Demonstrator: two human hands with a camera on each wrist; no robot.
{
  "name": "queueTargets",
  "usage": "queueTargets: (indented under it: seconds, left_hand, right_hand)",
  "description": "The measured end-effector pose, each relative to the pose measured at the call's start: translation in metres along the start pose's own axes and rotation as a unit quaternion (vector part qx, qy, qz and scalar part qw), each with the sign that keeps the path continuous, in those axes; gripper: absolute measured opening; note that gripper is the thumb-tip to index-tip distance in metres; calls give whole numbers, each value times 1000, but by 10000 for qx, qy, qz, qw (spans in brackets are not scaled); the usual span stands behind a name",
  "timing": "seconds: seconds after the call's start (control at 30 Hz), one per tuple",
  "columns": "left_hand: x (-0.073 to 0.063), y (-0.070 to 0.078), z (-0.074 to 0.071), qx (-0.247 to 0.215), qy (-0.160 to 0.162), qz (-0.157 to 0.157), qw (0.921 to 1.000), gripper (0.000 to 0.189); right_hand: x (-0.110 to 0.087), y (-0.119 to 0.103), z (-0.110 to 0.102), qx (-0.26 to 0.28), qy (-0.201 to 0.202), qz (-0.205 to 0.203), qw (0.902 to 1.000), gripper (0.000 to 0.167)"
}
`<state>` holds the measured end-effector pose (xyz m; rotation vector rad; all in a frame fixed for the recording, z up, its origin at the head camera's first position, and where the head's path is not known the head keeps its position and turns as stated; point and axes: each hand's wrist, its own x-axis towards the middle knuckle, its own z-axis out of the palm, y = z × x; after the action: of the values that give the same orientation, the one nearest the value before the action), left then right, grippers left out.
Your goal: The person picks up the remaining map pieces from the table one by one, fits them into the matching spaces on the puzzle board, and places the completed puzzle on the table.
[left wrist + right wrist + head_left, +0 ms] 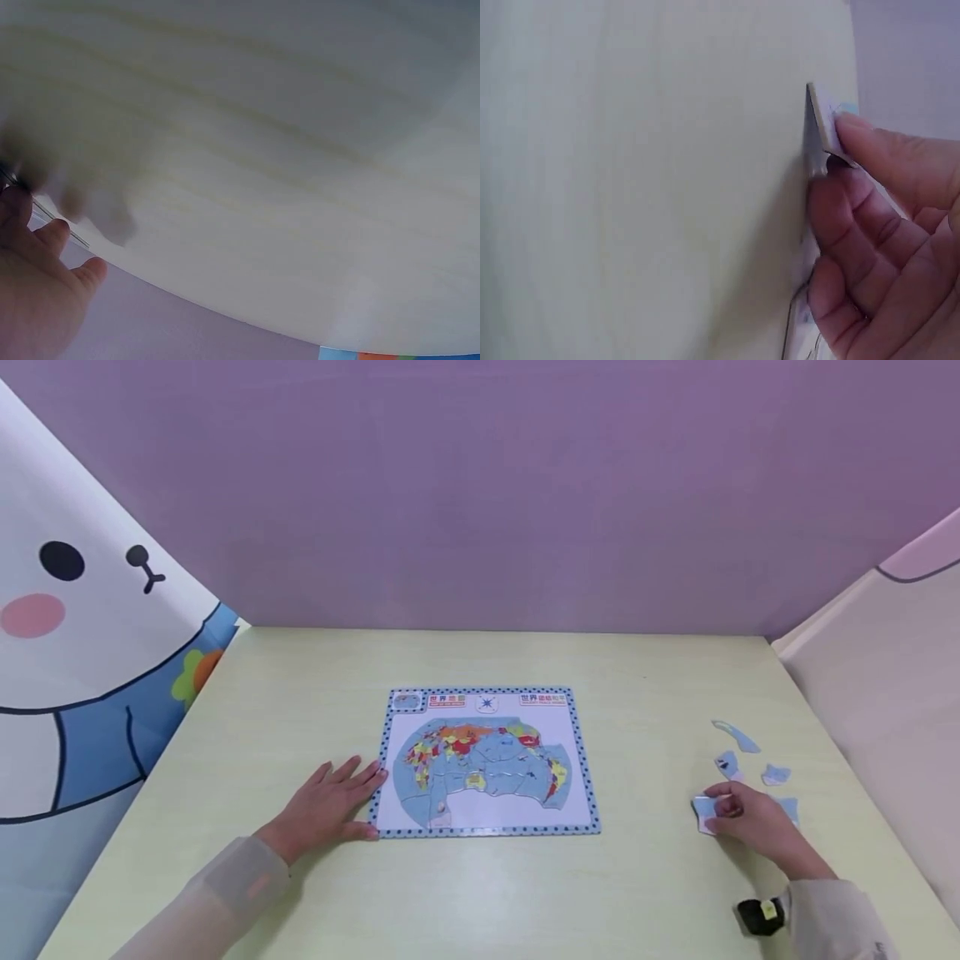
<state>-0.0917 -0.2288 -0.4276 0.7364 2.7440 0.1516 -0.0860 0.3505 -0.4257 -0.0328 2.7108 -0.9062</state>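
Note:
A world-map jigsaw puzzle board [587,777] with a dotted blue border lies on the table. Many map pieces sit in it, while white backing shows along its lower middle. My left hand [326,806] rests at the board's left edge, fingers spread and straight, fingertips on the border. Off to the right, my right hand [757,827] pinches a light-blue and white puzzle piece [703,812] between thumb and fingers. In the right wrist view that puzzle piece [823,124] stands tilted on edge, its thin side showing.
Around the right hand lie several loose pieces: a long curved piece [737,737], a small piece [727,764], another small piece [776,775] and one partly hidden piece [789,807]. A purple wall [510,527] backs the pale table [487,902]. A black wrist device [761,917] is by the right sleeve.

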Motion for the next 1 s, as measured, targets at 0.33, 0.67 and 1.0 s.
queueTargets:
  seconds: [0.33, 0.67, 1.0]
  left_hand:
    - [3, 1, 0, 40, -103, -77, 9999, 85]
    - [3, 1, 0, 127, -42, 31, 9999, 84]
    - [2, 2, -2, 229, 21, 122, 9997, 83]
  right_hand:
    - [0, -12, 2, 860, -10, 491, 9951, 45]
    - [4, -33, 18, 1182, 6, 276, 9926, 41]
    - [14, -56, 36, 1347, -106, 308, 9904, 42]
